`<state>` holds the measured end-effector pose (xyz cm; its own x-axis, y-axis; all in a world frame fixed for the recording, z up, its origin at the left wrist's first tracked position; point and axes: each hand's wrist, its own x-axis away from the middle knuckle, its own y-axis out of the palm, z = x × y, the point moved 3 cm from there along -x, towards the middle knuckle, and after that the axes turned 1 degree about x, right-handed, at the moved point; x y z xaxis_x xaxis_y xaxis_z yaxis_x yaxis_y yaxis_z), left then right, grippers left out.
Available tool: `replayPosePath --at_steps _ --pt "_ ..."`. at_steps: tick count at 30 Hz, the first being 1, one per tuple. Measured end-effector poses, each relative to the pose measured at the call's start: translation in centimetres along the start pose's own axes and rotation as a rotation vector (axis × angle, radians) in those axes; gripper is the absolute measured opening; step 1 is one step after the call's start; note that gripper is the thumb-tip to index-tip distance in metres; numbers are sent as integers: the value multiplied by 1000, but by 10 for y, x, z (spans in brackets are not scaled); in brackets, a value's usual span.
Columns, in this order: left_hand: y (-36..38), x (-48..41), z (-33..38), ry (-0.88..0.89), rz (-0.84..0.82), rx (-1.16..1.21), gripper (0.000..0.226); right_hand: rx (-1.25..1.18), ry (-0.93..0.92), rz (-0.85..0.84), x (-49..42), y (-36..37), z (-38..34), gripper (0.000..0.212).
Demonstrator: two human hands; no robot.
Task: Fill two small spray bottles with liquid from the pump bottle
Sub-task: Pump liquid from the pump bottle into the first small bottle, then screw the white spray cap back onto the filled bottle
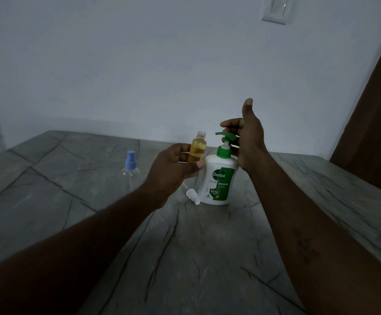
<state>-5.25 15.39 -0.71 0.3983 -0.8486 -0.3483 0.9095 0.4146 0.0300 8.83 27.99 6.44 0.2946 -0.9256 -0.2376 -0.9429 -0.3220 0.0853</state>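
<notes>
A white pump bottle [219, 178] with a green pump head stands on the grey marbled table [185, 246]. My left hand [173, 169] grips a small open bottle [197, 147] holding amber liquid, raised just left of the green spout. My right hand [246, 142] is at the pump head, its fingers curled over the top and the thumb pointing up. A white spray cap [193, 196] lies on the table by the pump bottle's base. A second small clear bottle [131, 169] with a blue spray top stands further left.
A pale wall rises behind the table, with a light switch [276, 10] high up. A brown door or panel [371, 121] stands at the right edge. The table's far edge runs just behind the bottles.
</notes>
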Motion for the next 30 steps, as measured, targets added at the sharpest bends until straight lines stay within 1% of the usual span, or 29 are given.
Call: replayPosePath --at_steps 4,6,11,13,16,21,24,27,28,30 --pt "-3 2 2 9 64 -64 31 115 -65 187 9 -18 3 70" --pt "-3 5 5 19 85 -133 33 191 -100 251 19 -23 5 62" --pt "-4 9 14 29 141 -252 41 233 -162 276 43 -30 22 47" --pt "-5 12 17 37 147 -306 40 257 -179 293 48 -34 28 46" --pt "-9 21 19 42 118 -418 37 370 -214 294 60 -36 38 46" --pt "-21 37 17 50 65 -698 38 596 -350 222 92 -33 54 31" --pt "-27 48 13 47 40 -795 36 768 -471 141 110 -25 58 21" --pt "-29 58 6 52 15 -835 37 996 -594 13 122 -12 61 13" --pt "-28 60 5 58 8 -839 37 1047 -621 -37 125 -8 64 12" --pt "-28 61 3 79 -11 -851 36 1124 -648 -126 129 1 68 19"
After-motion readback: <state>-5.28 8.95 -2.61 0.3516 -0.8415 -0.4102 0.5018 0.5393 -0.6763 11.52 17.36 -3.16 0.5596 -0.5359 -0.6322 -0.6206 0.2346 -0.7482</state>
